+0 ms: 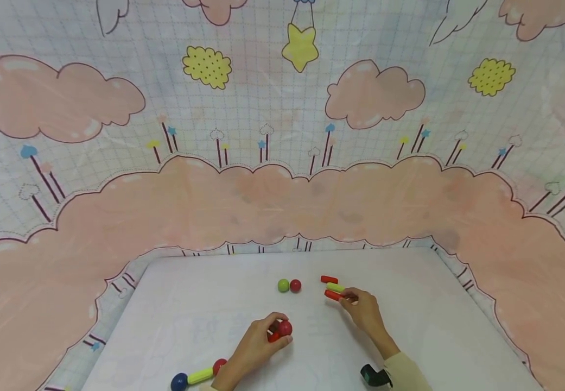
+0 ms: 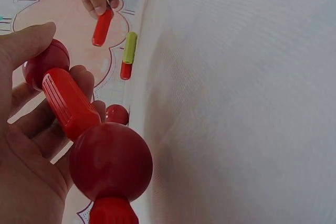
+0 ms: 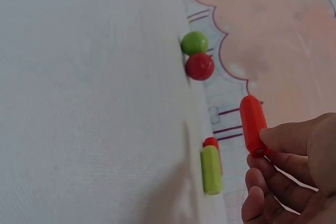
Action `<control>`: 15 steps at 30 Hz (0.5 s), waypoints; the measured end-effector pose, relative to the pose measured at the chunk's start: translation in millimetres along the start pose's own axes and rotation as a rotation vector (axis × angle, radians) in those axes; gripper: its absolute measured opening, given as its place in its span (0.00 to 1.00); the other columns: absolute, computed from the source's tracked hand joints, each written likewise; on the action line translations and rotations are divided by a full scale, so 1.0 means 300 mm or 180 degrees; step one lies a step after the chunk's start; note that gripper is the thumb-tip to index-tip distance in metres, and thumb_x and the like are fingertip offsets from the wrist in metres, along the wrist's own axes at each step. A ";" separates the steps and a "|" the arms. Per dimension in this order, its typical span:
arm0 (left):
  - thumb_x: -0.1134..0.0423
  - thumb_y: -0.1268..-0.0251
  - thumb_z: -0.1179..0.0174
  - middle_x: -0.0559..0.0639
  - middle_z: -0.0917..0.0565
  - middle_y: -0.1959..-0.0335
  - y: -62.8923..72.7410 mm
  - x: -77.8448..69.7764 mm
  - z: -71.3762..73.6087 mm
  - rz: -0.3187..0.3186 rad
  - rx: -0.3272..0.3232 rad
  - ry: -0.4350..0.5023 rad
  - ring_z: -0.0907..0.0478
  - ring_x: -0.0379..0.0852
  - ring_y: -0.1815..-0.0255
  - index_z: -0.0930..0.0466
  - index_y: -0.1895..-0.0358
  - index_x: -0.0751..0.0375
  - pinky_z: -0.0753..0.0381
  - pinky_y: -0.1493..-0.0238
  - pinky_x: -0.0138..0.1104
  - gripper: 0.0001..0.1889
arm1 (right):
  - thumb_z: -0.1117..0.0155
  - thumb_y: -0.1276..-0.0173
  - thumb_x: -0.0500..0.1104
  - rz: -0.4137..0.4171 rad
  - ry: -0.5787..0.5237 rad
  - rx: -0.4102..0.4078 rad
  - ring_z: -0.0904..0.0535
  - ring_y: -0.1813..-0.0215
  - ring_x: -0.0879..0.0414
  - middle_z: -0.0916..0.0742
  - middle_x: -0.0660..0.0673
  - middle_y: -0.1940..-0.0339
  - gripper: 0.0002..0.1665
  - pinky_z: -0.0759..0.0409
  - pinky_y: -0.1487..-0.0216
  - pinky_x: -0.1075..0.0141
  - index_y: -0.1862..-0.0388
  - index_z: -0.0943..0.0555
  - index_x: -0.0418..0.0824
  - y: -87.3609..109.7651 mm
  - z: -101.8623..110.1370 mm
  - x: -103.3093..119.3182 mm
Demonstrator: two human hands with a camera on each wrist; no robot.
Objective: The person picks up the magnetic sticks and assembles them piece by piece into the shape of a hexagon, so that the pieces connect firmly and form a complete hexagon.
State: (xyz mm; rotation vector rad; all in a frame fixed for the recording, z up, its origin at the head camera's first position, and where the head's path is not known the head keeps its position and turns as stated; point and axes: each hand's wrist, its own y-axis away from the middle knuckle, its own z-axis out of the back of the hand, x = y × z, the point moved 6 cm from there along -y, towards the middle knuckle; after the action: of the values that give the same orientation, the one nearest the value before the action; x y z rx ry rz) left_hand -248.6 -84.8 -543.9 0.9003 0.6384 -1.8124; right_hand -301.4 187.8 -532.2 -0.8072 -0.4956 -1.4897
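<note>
My left hand (image 1: pixel 258 342) grips a joined toy piece: a dark red ball (image 2: pixel 48 64) under the thumb, a red rod (image 2: pixel 72 100) and a larger-looking red ball (image 2: pixel 111 162). Below that ball another red rod (image 2: pixel 113 212) runs out of the left wrist view. My right hand (image 1: pixel 364 312) pinches a red rod (image 3: pixel 253 125) by one end between thumb and fingers. Beside this hand lie a yellow-green rod (image 3: pixel 212 170) and a second red rod (image 1: pixel 329 279). Left of these, a green ball (image 1: pixel 283 285) and a red ball (image 1: pixel 295 285) sit side by side.
At the near left lies a blue ball (image 1: pixel 179 382) with a yellow-green rod (image 1: pixel 200 376) and a red ball (image 1: pixel 220 366), partly behind my left forearm. A black object (image 1: pixel 374 376) shows by the right sleeve. The white table (image 1: pixel 189 304) ends before a cloud-patterned cloth (image 1: pixel 282 206).
</note>
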 end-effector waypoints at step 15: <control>0.50 0.38 0.33 0.42 0.17 0.60 -0.006 -0.003 0.002 0.0017 -0.0009 0.0001 0.24 0.38 0.61 0.24 0.43 0.55 0.23 0.61 0.26 0.23 | 0.29 0.39 0.38 0.0252 -0.0154 0.0045 0.22 0.61 0.60 0.14 0.53 0.69 0.07 0.25 0.64 0.70 0.61 0.14 0.45 0.074 0.036 0.112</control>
State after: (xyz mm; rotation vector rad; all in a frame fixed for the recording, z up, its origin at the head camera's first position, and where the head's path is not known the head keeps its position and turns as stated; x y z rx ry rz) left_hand -250.3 -84.2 -542.7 0.8996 0.6378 -1.8063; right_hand -275.6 170.9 -504.1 -0.8442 -0.5041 -1.3953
